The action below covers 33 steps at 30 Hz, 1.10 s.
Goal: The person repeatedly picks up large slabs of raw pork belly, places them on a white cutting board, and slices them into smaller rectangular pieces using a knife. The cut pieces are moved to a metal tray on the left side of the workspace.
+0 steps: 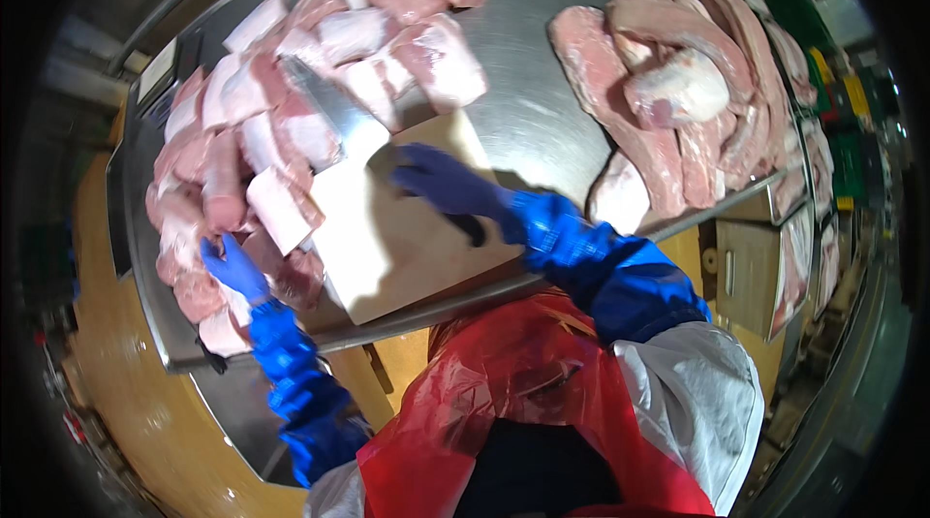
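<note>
My left hand (235, 268), gloved in blue, has its fingers apart at the left meat pile, near a long pink piece (223, 188) and a pale-topped block (283, 210); whether it touches them I cannot tell. My right hand (446, 184), gloved in purple-blue, is stretched out, slightly blurred, over the white cutting board (368, 271), its fingers extended with nothing visible in them. A small black object, possibly shadowed, lies below it, too unclear to name. A shiny metal strip (329, 111) runs between the meat and the board's upper left corner.
Long strips and rounded pieces of meat (717, 53) cover the right of the steel table (513, 82). A dark-framed device (155, 77) sits at the back left. Boxes with meat (751, 276) stand beyond the right edge. My red apron is at the lower edge.
</note>
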Each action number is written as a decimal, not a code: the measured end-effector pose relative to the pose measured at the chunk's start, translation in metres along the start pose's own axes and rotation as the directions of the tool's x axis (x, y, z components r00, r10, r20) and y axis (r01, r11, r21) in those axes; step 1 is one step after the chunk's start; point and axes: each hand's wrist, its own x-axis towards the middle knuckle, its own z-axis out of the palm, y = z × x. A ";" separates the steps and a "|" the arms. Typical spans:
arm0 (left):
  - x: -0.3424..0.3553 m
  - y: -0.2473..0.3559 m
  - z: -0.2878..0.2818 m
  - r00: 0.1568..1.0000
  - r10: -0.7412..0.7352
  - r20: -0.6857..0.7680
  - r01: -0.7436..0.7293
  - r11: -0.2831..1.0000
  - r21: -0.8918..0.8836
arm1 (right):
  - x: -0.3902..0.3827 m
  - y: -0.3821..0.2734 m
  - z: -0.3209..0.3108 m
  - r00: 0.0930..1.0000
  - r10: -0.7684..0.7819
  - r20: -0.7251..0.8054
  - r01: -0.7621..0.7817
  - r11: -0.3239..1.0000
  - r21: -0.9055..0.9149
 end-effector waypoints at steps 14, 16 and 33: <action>-0.478 0.394 0.420 -0.058 0.342 0.938 0.990 -0.098 0.097 | -0.252 -0.026 -0.333 0.605 0.410 -0.682 -0.333 0.909 0.251; -0.482 0.397 0.407 -0.020 0.399 0.917 0.986 -0.143 0.084 | -0.248 -0.038 -0.334 0.619 0.401 -0.675 -0.376 0.906 0.193; -0.243 0.277 0.102 0.340 0.337 0.878 -0.811 0.577 0.092 | -0.179 0.028 -0.219 0.904 0.392 -0.170 -0.334 0.897 0.291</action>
